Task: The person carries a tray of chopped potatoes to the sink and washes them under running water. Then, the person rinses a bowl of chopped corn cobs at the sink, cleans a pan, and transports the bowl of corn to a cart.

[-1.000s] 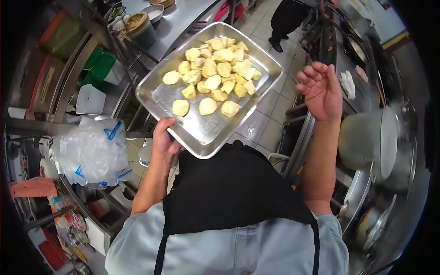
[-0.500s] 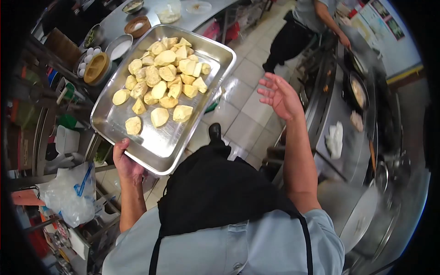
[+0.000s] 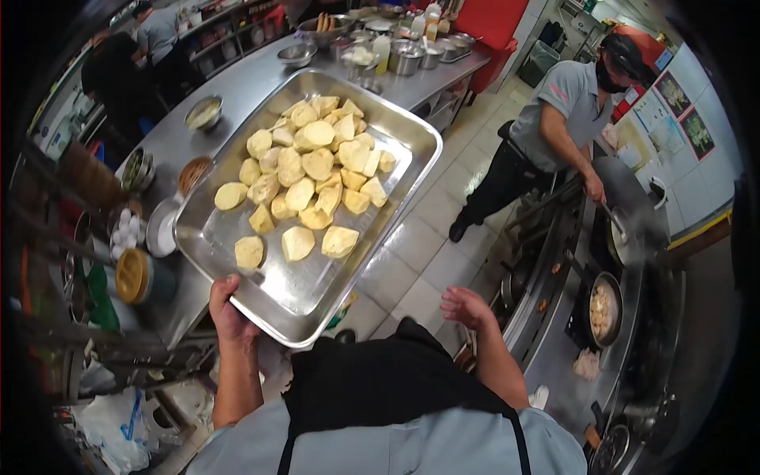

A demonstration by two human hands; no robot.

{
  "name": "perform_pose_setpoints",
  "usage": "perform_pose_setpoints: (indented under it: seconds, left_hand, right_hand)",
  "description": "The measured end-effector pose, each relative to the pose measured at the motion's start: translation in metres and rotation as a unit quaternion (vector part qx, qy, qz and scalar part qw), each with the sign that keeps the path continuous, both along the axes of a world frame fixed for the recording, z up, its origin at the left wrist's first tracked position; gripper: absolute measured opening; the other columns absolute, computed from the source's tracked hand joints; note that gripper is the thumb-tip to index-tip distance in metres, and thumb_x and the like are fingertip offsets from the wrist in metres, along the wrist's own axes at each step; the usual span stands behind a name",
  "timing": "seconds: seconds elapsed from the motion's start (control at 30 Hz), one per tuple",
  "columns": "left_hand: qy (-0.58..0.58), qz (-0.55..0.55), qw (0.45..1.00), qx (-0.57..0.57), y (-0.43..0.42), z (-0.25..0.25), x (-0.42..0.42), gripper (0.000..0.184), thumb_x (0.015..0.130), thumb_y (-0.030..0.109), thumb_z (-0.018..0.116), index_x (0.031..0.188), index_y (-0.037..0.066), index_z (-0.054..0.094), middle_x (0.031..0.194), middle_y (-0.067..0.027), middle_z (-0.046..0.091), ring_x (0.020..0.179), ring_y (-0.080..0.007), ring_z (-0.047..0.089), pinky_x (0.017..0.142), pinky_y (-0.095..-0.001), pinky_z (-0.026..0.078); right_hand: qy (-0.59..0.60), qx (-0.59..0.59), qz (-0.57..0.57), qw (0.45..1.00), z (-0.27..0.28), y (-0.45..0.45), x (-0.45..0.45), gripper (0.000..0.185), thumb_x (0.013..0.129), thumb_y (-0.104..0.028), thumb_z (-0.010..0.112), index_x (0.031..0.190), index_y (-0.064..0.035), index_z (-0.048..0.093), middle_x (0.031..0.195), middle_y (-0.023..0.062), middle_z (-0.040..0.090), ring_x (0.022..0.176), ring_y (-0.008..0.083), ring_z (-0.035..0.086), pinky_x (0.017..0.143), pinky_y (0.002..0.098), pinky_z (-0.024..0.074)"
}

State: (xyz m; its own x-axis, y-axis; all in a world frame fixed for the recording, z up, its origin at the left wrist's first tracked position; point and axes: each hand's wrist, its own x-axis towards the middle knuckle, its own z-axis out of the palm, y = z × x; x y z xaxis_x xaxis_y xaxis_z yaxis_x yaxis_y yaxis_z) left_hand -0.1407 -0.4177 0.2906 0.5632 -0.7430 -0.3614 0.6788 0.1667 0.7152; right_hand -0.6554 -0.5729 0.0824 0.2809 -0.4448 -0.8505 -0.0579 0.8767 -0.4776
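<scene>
Silver metal fills the middle of my head view: a deep tray (image 3: 294, 277), held out in front of the black apron (image 3: 388, 372), a little left of centre, above the tiled floor (image 3: 412, 245). Pale yellow chunks (image 3: 317, 162) are heaped toward its far end, and a few lie singly nearer the wearer.

I see the left hand (image 3: 233, 315) on the tray's near left edge. Its forearm rises almost straight from the bottom of my view, and the thumb lies over the rim, gripping it; the other fingers go underneath, where I cannot tell how they are set.

The right hand (image 3: 469, 307) is raised beside the apron, apart from the tray. Its forearm leans inward, and the fingers (image 3: 454, 296) are loosely spread and slightly curled, pointing toward the tray's side.

Beyond the tray, I make out the tabletop (image 3: 245, 87), carrying metal bowls (image 3: 297, 54) and a cluster of eggs (image 3: 127, 233). Over on the right, a co-worker (image 3: 566, 107) stands by the stove (image 3: 554, 340), one hand on a handle. Nearer to me sits a pan (image 3: 606, 309) with food in it.
</scene>
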Motion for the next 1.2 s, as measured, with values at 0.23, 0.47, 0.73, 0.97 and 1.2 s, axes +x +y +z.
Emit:
perform_pose_setpoints:
  seconds: [0.23, 0.47, 0.73, 0.97, 1.2]
  left_hand:
    - [-0.040, 0.059, 0.997, -0.001, -0.040, -0.014, -0.015, 0.017, 0.090, 0.019, 0.060, 0.088, 0.003, 0.064, 0.089, -0.0135, 0.070, 0.082, -0.0273, 0.069, 0.080, -0.0380, 0.057]
    - [-0.028, 0.093, 0.995, 0.018, -0.087, 0.014, -0.043, 0.018, 0.091, 0.019, 0.059, 0.093, 0.002, 0.065, 0.090, -0.0127, 0.070, 0.082, -0.0271, 0.069, 0.081, -0.0390, 0.057]
    - [-0.013, 0.034, 0.999, -0.028, -0.154, 0.005, -0.041, 0.033, 0.089, 0.021, 0.056, 0.107, -0.006, 0.066, 0.109, -0.0203, 0.070, 0.100, -0.0325, 0.069, 0.092, -0.0427, 0.056]
    - [0.011, -0.054, 0.998, -0.025, -0.264, -0.016, -0.029, 0.038, 0.089, 0.020, 0.053, 0.110, -0.009, 0.064, 0.114, -0.0228, 0.069, 0.103, -0.0349, 0.069, 0.098, -0.0443, 0.054]
    - [0.057, -0.149, 0.987, -0.010, -0.419, 0.022, -0.099, 0.026, 0.087, 0.016, 0.059, 0.107, -0.002, 0.060, 0.107, -0.0151, 0.066, 0.101, -0.0285, 0.066, 0.094, -0.0408, 0.053]
  right_hand:
    - [0.166, 0.002, 0.288, 0.943, -0.042, -0.113, 0.007, 0.062, 0.096, -0.037, 0.068, 0.147, -0.0094, 0.045, 0.143, 0.0163, 0.053, 0.120, 0.0422, 0.060, 0.093, 0.0600, 0.0524]
    - [0.281, -0.181, 0.360, 0.871, 0.010, -0.301, 0.077, 0.053, 0.093, -0.033, 0.069, 0.136, -0.0056, 0.057, 0.128, 0.0191, 0.063, 0.110, 0.0337, 0.066, 0.076, 0.0512, 0.0609]
    - [0.352, -0.274, 0.282, 0.850, -0.002, -0.453, 0.101, 0.058, 0.093, -0.034, 0.069, 0.143, -0.0079, 0.052, 0.139, 0.0186, 0.059, 0.120, 0.0358, 0.062, 0.085, 0.0565, 0.0587]
    - [0.422, -0.095, 0.189, 0.881, -0.061, -0.524, 0.023, 0.056, 0.097, -0.028, 0.064, 0.146, -0.0051, 0.049, 0.146, 0.0237, 0.051, 0.123, 0.0407, 0.060, 0.085, 0.0586, 0.0584]
    - [0.368, -0.016, 0.365, 0.855, -0.149, -0.543, -0.065, 0.045, 0.095, -0.028, 0.061, 0.137, -0.0124, 0.063, 0.129, 0.0146, 0.067, 0.103, 0.0313, 0.069, 0.082, 0.0509, 0.0574]
